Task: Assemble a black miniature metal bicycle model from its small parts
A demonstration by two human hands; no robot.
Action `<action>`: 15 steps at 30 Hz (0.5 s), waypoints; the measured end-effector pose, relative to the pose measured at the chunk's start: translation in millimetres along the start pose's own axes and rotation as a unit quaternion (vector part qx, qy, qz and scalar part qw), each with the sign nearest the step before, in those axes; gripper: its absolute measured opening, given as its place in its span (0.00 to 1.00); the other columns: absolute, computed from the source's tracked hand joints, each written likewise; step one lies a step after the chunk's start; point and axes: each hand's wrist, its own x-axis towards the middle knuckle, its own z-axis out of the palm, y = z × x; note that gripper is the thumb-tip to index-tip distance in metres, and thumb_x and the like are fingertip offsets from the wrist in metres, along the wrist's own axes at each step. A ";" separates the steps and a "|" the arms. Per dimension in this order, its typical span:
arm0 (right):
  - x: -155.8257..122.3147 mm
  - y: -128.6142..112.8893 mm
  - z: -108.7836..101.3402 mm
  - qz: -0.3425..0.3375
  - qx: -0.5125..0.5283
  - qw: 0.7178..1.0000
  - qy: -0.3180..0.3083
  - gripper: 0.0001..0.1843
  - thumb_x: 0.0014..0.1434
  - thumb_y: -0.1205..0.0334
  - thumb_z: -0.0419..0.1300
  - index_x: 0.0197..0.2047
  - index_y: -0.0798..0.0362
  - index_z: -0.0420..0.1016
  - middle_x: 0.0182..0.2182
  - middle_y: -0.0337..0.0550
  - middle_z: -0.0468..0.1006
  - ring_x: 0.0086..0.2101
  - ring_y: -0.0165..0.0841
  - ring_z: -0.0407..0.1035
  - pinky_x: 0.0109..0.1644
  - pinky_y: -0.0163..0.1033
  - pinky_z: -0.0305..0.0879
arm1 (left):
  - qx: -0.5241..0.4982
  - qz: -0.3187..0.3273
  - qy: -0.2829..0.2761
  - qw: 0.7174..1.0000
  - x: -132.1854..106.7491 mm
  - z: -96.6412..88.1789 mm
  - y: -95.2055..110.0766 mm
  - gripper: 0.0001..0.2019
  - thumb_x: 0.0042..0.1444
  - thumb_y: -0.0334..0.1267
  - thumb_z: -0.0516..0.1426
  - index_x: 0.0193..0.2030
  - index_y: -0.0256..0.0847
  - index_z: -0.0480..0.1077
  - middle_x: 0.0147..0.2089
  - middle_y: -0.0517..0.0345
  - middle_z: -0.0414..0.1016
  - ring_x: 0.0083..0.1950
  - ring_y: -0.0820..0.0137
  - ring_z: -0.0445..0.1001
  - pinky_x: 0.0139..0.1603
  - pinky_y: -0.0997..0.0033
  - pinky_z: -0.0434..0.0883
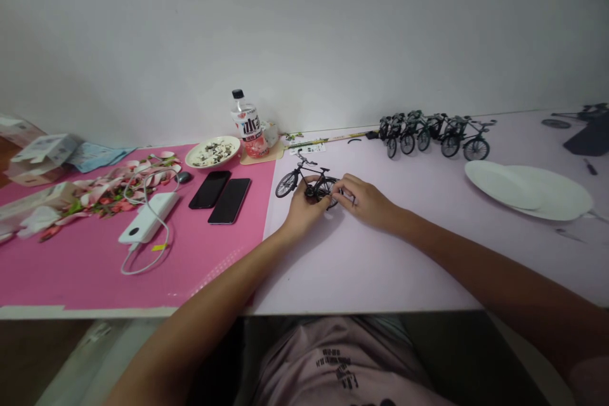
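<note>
A small black model bicycle (309,179) is held just over the pale table in front of me, its front wheel pointing left and raised a little. My left hand (304,206) grips it from below around the pedals and lower frame, thumb toward the rear wheel. At the rear wheel, my right hand (364,200) pinches with thumb and fingertips. Whether those fingertips hold the wheel itself or some tiny part there is hidden.
Several finished-looking model bicycles (432,130) stand in a row at the back right. White plates (561,193) lie farther right. Leftward are two phones (229,202), a white power bank (148,219) with cable, a drink bottle (250,127), a bowl (196,158) and scattered petals (128,187).
</note>
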 end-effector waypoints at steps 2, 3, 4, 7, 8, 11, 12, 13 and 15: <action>0.3 -1.0 0.0 0.012 0.028 1.000 0.004 0.06 0.71 0.58 0.57 0.45 0.49 0.73 0.37 0.41 0.72 0.33 0.33 0.65 0.39 0.39 0.61 | 0.006 0.001 0.000 1.000 -0.5 0.0 0.9 0.24 0.47 0.30 0.66 0.52 0.40 0.68 0.32 0.62 0.77 0.31 0.73 0.73 0.34 0.74 0.71; 0.4 -1.3 0.2 0.017 0.040 0.999 0.006 0.06 0.70 0.58 0.57 0.44 0.49 0.73 0.36 0.41 0.71 0.32 0.33 0.64 0.38 0.39 0.60 | 0.010 0.002 0.000 1.000 -0.8 -0.1 1.5 0.24 0.47 0.30 0.66 0.52 0.40 0.68 0.32 0.63 0.77 0.30 0.73 0.73 0.34 0.74 0.70; 0.4 -1.2 0.6 0.022 0.052 0.998 0.008 0.06 0.70 0.58 0.57 0.44 0.49 0.73 0.34 0.40 0.70 0.32 0.32 0.63 0.37 0.39 0.60 | 0.014 0.004 0.001 1.000 -1.0 -0.2 2.0 0.24 0.47 0.30 0.66 0.52 0.40 0.68 0.32 0.63 0.77 0.30 0.73 0.73 0.34 0.74 0.70; 0.3 0.1 2.9 0.040 0.088 0.995 0.018 0.07 0.69 0.56 0.59 0.42 0.49 0.75 0.32 0.37 0.66 0.30 0.31 0.60 0.36 0.38 0.58 | 0.029 0.012 0.006 1.000 -1.4 -0.6 2.8 0.24 0.47 0.29 0.66 0.51 0.41 0.68 0.32 0.63 0.77 0.30 0.72 0.73 0.35 0.73 0.70; 0.2 0.7 3.7 0.048 0.100 0.994 0.022 0.08 0.69 0.55 0.59 0.42 0.49 0.75 0.31 0.37 0.65 0.30 0.31 0.59 0.35 0.38 0.57 | 0.034 0.015 0.008 0.999 -1.3 -0.7 2.6 0.24 0.47 0.29 0.66 0.52 0.41 0.68 0.32 0.63 0.77 0.31 0.72 0.73 0.36 0.73 0.71; 0.5 2.4 5.8 0.068 0.129 0.989 0.034 0.10 0.68 0.52 0.61 0.40 0.49 0.77 0.30 0.36 0.64 0.29 0.31 0.58 0.35 0.39 0.56 | 0.048 0.025 0.015 0.998 -0.8 -1.0 0.8 0.24 0.47 0.29 0.66 0.52 0.42 0.69 0.33 0.62 0.78 0.32 0.72 0.74 0.38 0.72 0.72; 0.8 2.7 6.3 0.073 0.137 0.987 0.038 0.10 0.67 0.52 0.61 0.40 0.49 0.78 0.29 0.36 0.63 0.28 0.31 0.57 0.35 0.39 0.56 | 0.051 0.028 0.018 0.998 -0.6 -1.1 0.1 0.24 0.46 0.29 0.67 0.52 0.42 0.69 0.33 0.62 0.78 0.32 0.72 0.74 0.39 0.72 0.72; 1.1 2.9 6.7 0.077 0.144 0.986 0.043 0.11 0.67 0.51 0.62 0.39 0.49 0.78 0.29 0.35 0.62 0.28 0.31 0.57 0.35 0.39 0.55 | 0.051 0.030 0.018 0.998 -0.3 -1.2 -0.5 0.24 0.46 0.29 0.67 0.52 0.42 0.69 0.33 0.62 0.78 0.33 0.72 0.74 0.39 0.72 0.72; 1.8 3.1 7.6 0.085 0.156 0.983 0.049 0.12 0.67 0.50 0.62 0.38 0.49 0.79 0.28 0.35 0.60 0.28 0.31 0.57 0.35 0.39 0.55 | 0.044 0.025 0.013 0.999 -0.1 -1.2 -1.1 0.25 0.47 0.29 0.67 0.52 0.42 0.69 0.33 0.62 0.78 0.32 0.72 0.74 0.38 0.73 0.72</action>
